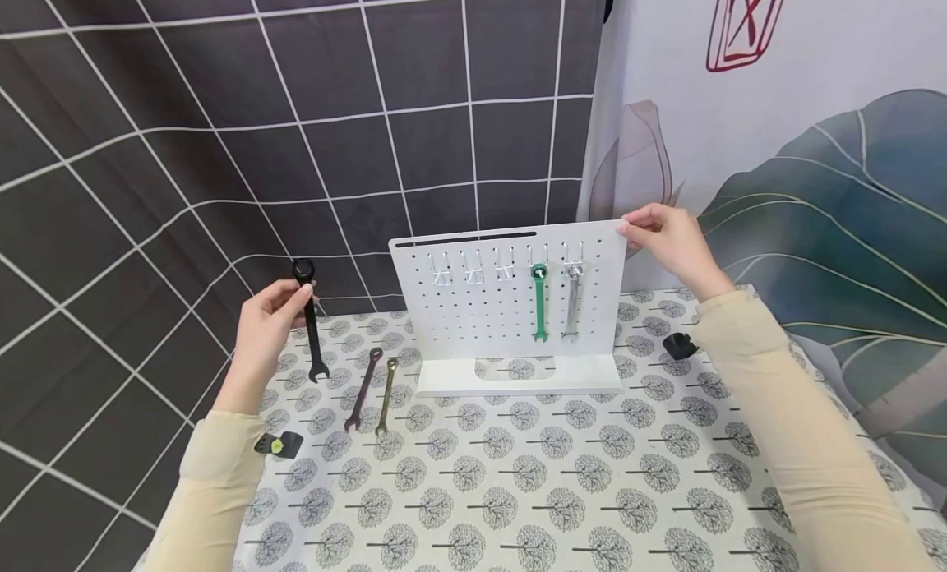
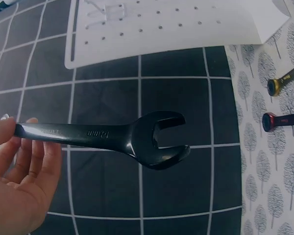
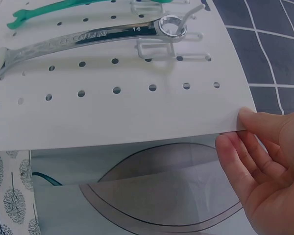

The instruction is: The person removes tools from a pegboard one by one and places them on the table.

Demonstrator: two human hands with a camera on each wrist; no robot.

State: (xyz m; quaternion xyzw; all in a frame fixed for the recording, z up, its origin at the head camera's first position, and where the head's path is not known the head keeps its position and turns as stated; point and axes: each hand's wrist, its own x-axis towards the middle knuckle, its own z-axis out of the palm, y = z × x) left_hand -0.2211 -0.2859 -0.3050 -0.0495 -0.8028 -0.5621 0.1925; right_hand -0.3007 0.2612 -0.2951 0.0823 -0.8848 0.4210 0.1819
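Note:
My left hand pinches a black combination wrench near its ring end, with the open jaw hanging down above the table's left side. At the pegboard's top right corner, my right hand pinches the edge between thumb and fingers. The white pegboard stands upright on its base. A green wrench and a silver wrench hang by their ring ends from its right-hand hooks. On the table, left of the board, lie a dark reddish wrench and a gold wrench.
Three white hooks on the board's left part carry nothing. A tree-print cloth covers the table. Behind stands a dark gridded curtain, with a floral hanging to the right. Each sleeve has a black strap end beside it.

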